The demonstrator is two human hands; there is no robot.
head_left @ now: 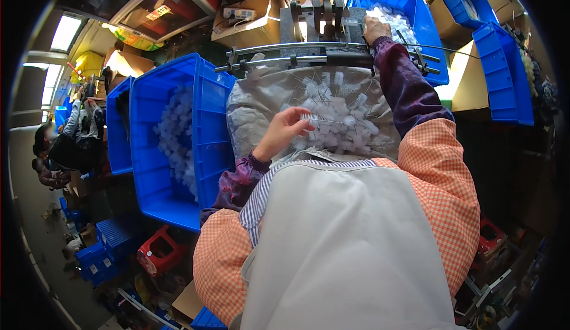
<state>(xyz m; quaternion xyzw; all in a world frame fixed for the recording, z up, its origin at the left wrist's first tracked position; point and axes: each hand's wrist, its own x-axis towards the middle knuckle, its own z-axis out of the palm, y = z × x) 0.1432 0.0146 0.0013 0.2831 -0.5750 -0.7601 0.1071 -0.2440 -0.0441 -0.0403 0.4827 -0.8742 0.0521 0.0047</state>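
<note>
My left hand (282,132) pinches a small white-bristled wire brush (314,118) between thumb and fingers. Just beyond it, a heap of similar brushes and translucent white pieces (341,107) lies on a grey cloth (252,101) stretched in front of me. My right arm reaches far forward, and my right hand (376,29) is closed at the right side of a metal machine (323,18). What its fingers hold is hidden. Another white-bristled brush (350,21) shows on the machine beside that hand.
Metal rods (297,50) run crosswise between the heap and the machine. On the left stands a blue bin (202,134) of white pieces; another blue bin (436,33) with white pieces is far right. Cardboard boxes (255,21) sit behind. A red stool (160,250) is lower left.
</note>
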